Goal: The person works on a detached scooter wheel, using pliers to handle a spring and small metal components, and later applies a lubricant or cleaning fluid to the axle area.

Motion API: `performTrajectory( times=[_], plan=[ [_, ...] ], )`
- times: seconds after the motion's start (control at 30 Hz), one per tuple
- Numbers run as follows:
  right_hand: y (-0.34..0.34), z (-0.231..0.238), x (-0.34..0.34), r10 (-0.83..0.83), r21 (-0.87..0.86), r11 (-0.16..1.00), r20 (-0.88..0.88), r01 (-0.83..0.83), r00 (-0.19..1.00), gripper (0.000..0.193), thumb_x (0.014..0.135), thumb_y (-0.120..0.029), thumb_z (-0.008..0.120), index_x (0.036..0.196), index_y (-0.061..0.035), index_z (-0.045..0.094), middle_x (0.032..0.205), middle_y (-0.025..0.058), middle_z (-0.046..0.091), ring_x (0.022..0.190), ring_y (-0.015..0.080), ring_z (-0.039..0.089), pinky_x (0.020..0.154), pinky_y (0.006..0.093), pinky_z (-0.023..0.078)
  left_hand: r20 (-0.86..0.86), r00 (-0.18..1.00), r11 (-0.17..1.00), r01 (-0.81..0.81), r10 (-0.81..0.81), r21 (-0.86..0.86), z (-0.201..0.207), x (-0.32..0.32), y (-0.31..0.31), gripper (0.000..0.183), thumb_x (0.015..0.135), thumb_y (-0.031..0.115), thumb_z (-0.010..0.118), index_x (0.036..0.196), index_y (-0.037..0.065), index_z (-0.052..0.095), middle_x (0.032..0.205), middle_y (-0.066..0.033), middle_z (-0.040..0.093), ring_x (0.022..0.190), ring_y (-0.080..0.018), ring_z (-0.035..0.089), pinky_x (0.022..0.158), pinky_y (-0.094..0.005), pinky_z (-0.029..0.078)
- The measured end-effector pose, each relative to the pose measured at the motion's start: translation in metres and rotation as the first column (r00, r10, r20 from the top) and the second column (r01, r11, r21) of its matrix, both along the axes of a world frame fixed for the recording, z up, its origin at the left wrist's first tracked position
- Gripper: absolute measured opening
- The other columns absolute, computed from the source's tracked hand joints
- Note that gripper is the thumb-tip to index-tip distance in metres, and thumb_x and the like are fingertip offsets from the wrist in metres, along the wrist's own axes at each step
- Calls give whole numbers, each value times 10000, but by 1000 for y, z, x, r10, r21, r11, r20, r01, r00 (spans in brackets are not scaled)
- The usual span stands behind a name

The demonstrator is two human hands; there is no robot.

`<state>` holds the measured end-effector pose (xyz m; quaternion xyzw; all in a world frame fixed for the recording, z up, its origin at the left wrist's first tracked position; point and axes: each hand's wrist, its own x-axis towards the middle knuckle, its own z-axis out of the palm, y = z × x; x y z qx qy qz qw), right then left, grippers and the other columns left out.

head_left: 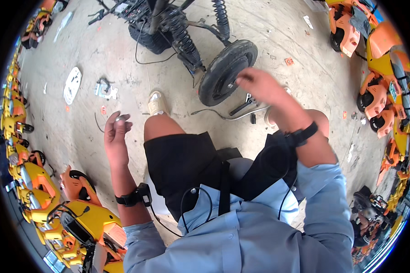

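Pale concrete, scuffed and hairline-cracked, is spread out as the floor (123, 50), and it is edged on both sides by glossy yellow-and-orange vehicles (98, 219). Small orange-red scraps (289, 61) are scattered over it, and a smooth white oval plate (72, 85) is seen at the left. Ahead, a black metal frame (156, 19) is fitted with tightly wound coil springs (221, 18). At its near end, beside the bare knees, the wheel (222, 73) is held upright but tilted; it is formed of a matte black treaded tyre around a dark, dished disc, with a small bright metal centre. The right hand (265, 86) is extended over its right side, its fingers curled and blurred; whether anything is gripped or touched cannot be told. By the left hand (116, 136), raised well apart from the wheel, a small rounded silvery piece (120, 118) is pinched between bent fingers. Beneath the wheel, a dark-handled tool (240, 108) and a grey flexible hose (232, 117) are laid.
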<state>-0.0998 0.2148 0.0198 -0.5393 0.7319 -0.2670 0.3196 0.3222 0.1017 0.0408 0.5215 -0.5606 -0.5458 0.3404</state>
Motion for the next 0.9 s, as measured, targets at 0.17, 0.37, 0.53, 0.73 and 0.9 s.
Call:
performTrajectory(
  times=[0.17,0.37,0.53,0.73,0.9],
  plan=[
    [11,-17,28,-99,259,959,687,-115,720,643,962,-588,490,1129,16,635,907,76,661,804,178,637,741,327,524,256,849,883,465,-463,55,34,-163,17,448,849,12,683,1263,26,511,997,-91,668,903,-157,622,801,-296,490],
    [11,-25,-2,-175,311,948,690,-70,702,319,964,-279,617,1051,28,601,857,87,660,737,166,643,622,312,540,644,491,553,824,-587,-124,-29,-270,34,607,806,97,730,1342,64,446,912,-131,673,844,-331,651,727,-414,509],
    [23,-67,-31,-392,379,912,684,160,615,302,971,-207,602,1159,27,570,949,104,658,777,160,637,688,305,534,533,623,640,746,-572,-185,-53,-282,19,709,810,157,753,1419,47,406,1326,-202,514,1154,-364,537,929,-435,461],
    [65,-87,-62,-527,488,848,817,206,233,458,989,-171,546,1351,64,391,1164,189,627,904,204,659,783,327,548,728,569,697,695,-382,-178,-100,-282,-32,723,838,288,716,1411,13,374,1401,-243,435,1251,-469,448,1027,-502,415],
    [78,-142,-79,-593,539,791,555,290,583,416,993,-186,536,1315,52,422,1099,169,660,867,204,670,754,331,547,790,483,702,705,-378,-95,-133,-318,-43,776,873,283,678,1446,-54,277,1399,-284,408,1283,-452,432,1066,-492,385]
  ],
)
